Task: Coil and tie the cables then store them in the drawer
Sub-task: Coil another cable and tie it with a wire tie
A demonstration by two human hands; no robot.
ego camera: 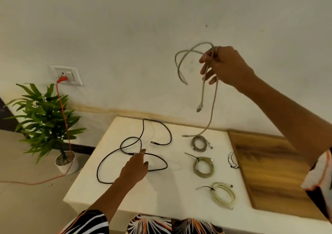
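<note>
From the head view, the right hand (222, 66) is raised at about two o'clock, in front of the wall, its fingers curled round a grey cable (210, 99) that loops up and out to the left of the fingers while two strands hang down; one plug dangles free in the air and the other strand trails down to the desk (125, 194) near its far edge. The left hand (134, 167) reaches out low at about seven o'clock with a finger stretched forward, its tip at the loose black cable (156, 131) that sprawls in wide loops over the left half of the desk; whether it grips that cable I cannot tell. At about five o'clock three tied coils lie in a line running near to far: a grey coil (199, 143) farthest, an olive coil (203, 167) in the middle and a pale coil (223, 195) nearest. A spare black tie (232, 161) lies just right of them beside a wooden panel (273, 176). At nine o'clock a potted plant (45, 122) stands on the floor, with an orange cord (62, 111) plugged into a wall socket (65, 74)
</note>
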